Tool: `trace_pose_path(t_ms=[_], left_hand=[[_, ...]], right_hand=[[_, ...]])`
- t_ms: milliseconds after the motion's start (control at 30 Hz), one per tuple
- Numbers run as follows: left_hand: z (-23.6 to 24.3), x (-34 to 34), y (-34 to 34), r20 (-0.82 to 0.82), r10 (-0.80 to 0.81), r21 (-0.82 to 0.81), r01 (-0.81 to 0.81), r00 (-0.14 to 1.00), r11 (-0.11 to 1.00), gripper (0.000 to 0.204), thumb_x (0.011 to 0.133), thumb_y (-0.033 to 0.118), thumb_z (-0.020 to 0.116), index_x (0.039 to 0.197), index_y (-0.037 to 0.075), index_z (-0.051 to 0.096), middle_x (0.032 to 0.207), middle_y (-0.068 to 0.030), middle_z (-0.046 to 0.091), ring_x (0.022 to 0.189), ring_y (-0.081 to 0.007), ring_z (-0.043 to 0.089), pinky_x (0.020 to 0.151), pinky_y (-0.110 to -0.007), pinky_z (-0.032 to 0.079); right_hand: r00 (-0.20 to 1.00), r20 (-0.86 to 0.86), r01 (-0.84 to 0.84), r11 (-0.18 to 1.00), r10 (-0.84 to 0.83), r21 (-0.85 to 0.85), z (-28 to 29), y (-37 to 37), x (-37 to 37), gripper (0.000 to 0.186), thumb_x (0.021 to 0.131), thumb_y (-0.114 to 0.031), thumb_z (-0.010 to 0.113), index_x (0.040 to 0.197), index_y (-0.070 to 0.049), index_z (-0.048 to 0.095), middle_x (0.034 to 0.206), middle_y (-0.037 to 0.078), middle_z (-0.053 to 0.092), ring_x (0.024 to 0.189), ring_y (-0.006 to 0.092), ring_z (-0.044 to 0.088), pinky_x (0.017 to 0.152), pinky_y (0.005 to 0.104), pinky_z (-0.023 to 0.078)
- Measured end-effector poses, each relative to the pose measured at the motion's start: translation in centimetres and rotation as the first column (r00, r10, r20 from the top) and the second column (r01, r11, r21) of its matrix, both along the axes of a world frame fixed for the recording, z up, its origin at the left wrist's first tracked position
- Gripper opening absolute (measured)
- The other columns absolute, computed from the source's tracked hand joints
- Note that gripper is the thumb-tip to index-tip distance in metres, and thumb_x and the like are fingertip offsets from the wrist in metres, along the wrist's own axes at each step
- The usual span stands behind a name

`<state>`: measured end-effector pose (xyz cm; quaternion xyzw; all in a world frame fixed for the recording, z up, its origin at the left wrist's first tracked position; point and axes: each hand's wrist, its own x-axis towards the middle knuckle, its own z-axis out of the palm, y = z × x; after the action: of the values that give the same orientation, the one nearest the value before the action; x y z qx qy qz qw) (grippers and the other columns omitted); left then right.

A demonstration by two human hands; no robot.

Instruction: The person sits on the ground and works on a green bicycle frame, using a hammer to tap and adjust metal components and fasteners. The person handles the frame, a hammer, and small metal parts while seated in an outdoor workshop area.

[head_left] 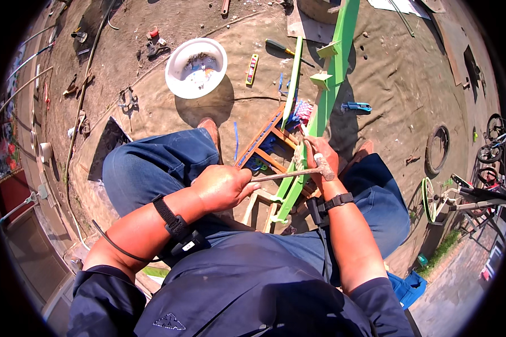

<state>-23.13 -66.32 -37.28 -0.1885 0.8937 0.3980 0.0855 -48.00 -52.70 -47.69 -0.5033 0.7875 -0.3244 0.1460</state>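
Looks mid-job. Left hand (222,186) is holding the hammer (287,175), fingers closing round the handle's far end; its head is hovering over or touching the right wrist, can't tell which. Right hand (321,154) is bearing on the green beam (323,112), fingers curling; can't tell whether they're gripping the beam or a small part. Beam is running lengthwise between the legs (152,163). Done: paint is showing, 2 green blocks (320,80) are projecting from the upper stretch. Left, probably: joining near the lower end, where bare-wood pieces (251,206) are sitting; fastening isn't showing. Spirit level (252,69) and screwdriver (280,46) are lying farther out.
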Motion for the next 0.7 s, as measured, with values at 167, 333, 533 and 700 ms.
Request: trace_pose_path(t_ms=[167,333,533,700], left_hand=[[0.1,-0.3,0.1,-0.035,-0.002,-0.022,0.001,0.999,1.0,0.035,0.09,0.035,0.062,0.073,0.007,0.051,0.062,-0.014,0.057,0.059,-0.0378,0.059,0.052,-0.046,0.046],[0.1,-0.1,-0.2,-0.035,-0.045,-0.039,0.044,0.998,0.998,0.037,0.091,0.038,0.06,0.072,0.006,0.053,0.065,-0.0145,0.06,0.06,-0.0375,0.061,0.052,-0.047,0.047],[-0.8,-0.2,0.0,0.01,0.038,-0.086,-0.037,0.999,0.996,0.04,0.09,0.039,0.062,0.068,0.007,0.051,0.062,-0.0137,0.057,0.058,-0.0377,0.059,0.052,-0.046,0.047],[0.2,-0.2,0.1,-0.025,-0.026,-0.052,0.024,0.999,0.998,0.04,0.09,0.038,0.061,0.069,0.007,0.052,0.063,-0.0145,0.057,0.06,-0.0377,0.06,0.053,-0.046,0.047]], right_hand=[[0.995,0.097,0.026,1.0,-0.026,-0.004,0.1,0.3,0.2,0.011,0.09,-0.011,0.064,0.1,-0.01,0.067,0.09,0.011,0.066,0.08,0.0321,0.066,0.069,0.036,0.054],[1.0,-0.02,0.018,1.0,-0.018,-0.022,0.1,0.0,0.3,0.011,0.09,-0.013,0.063,0.101,-0.012,0.067,0.09,0.011,0.066,0.08,0.0312,0.066,0.07,0.0358,0.054],[0.997,0.072,0.017,1.0,-0.017,-0.002,0.5,-0.1,0.2,0.012,0.09,-0.012,0.063,0.101,-0.01,0.067,0.093,0.011,0.066,0.083,0.0318,0.066,0.071,0.0358,0.054],[0.999,0.03,0.026,1.0,-0.026,0.009,0.4,0.2,0.4,0.013,0.09,-0.012,0.064,0.102,-0.01,0.067,0.094,0.012,0.067,0.085,0.0321,0.066,0.073,0.0346,0.054]])
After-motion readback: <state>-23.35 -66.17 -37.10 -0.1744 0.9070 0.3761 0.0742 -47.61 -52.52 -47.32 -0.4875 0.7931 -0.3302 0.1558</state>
